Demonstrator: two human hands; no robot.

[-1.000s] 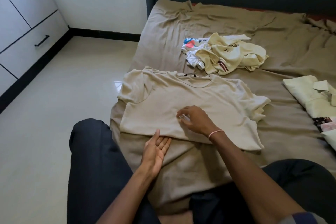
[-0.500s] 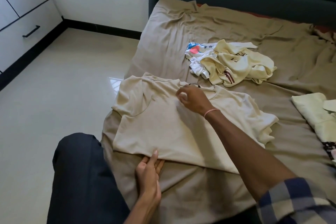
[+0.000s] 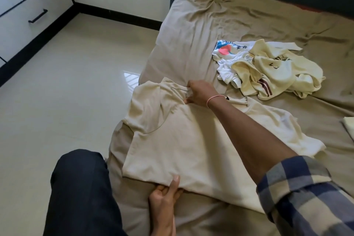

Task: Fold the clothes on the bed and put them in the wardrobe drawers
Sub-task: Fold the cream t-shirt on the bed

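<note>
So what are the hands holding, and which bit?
Both hold the beige T-shirt: the right hand pinches the shoulder fabric beside the collar, and the left hand grips the bottom hem.

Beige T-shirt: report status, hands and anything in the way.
Left hand pinches bottom hem, right hand pinches fabric beside collar. Beige T-shirt spread on bed. Crumpled pile lies apart, beyond.

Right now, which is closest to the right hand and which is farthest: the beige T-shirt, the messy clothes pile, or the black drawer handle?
1. Beige T-shirt: the right hand is pinching it near the collar.
2. Messy clothes pile: just beyond the hand, to the right.
3. Black drawer handle: far off to the left, across the room.
</note>
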